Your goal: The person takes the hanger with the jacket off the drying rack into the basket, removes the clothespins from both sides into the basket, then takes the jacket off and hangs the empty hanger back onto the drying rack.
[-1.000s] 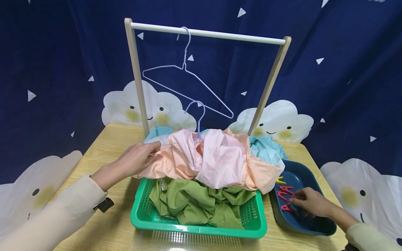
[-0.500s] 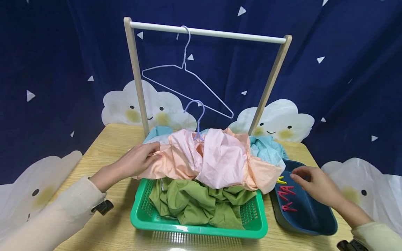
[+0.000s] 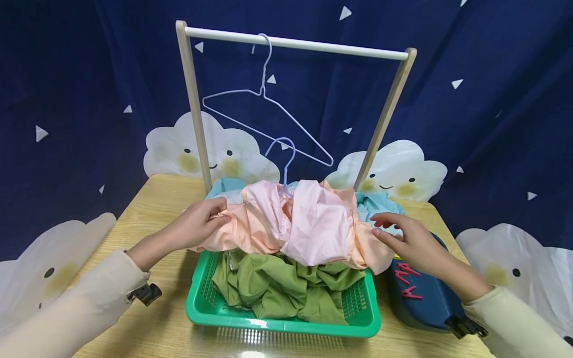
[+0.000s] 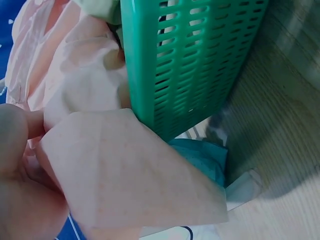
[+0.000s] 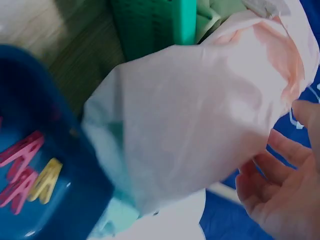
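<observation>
A pink and peach shirt (image 3: 318,223) with a lavender hanger (image 3: 285,174) in its neck spreads over the back of a green basket (image 3: 282,328). My left hand (image 3: 203,223) pinches the shirt's left sleeve between thumb and fingers; the left wrist view shows the peach cloth (image 4: 125,165) folding out from that grip. At the other end, my right hand (image 3: 409,238) has its fingers apart and loosely bent, right at the right sleeve (image 5: 190,125). Green cloth (image 3: 277,286) lies inside the basket.
A wooden rack with a white rail (image 3: 313,45) stands behind, a bare white hanger (image 3: 264,94) on it. Light blue cloth (image 3: 378,205) lies behind the shirt. A dark blue bin (image 3: 440,298) at right holds red clothespins (image 3: 407,273) and a yellow clothespin (image 5: 46,181).
My right hand has left the clothespins in the blue bin and moved up and left to the shirt's right sleeve. The left hand keeps its pinch; the shirt's hanger has shifted slightly.
</observation>
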Tool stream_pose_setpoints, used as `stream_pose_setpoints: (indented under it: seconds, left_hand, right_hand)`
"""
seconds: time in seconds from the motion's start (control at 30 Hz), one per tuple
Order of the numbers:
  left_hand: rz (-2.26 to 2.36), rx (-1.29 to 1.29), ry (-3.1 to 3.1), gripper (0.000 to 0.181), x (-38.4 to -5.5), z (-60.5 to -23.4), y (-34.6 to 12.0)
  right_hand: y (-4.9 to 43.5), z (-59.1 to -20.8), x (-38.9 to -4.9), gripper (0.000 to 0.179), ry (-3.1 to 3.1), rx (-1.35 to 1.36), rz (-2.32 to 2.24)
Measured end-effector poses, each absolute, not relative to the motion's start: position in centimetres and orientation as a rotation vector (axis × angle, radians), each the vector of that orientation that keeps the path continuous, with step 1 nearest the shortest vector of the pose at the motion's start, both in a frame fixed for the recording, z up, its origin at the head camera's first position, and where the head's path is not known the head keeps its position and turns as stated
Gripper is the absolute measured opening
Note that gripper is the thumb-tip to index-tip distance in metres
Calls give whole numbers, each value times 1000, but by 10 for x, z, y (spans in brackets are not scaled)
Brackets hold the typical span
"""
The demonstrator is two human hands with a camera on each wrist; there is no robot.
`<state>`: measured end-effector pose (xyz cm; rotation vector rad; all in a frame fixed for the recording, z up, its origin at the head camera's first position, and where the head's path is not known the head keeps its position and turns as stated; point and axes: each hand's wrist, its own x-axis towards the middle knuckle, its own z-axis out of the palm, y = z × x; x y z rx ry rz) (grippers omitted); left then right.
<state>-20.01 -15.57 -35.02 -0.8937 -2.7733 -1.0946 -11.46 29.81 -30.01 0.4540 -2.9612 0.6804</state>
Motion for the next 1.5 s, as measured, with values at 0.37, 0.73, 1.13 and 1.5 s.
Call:
stream_pose_setpoints:
  seconds: [0.37,0.73,1.13,1.5]
  left_hand:
    - [-1228,-857,-2755,26,-198,-342,-155]
    - [-1358,-860,-2742,26,-196,-335,-153]
    - [-1452,-842,-2732,24,-194,-328,-151]
    - [-1488,-838,-2705,20,-194,-318,-145]
  right_hand:
    - [267,-305,-141,21,-3015,731,975]
    - [255,-302,-147,24,-2982,703,1103]
    - [250,-297,-150,22,-2959,713,1083]
    - [250,-292,-149,20,-2930,720,1108]
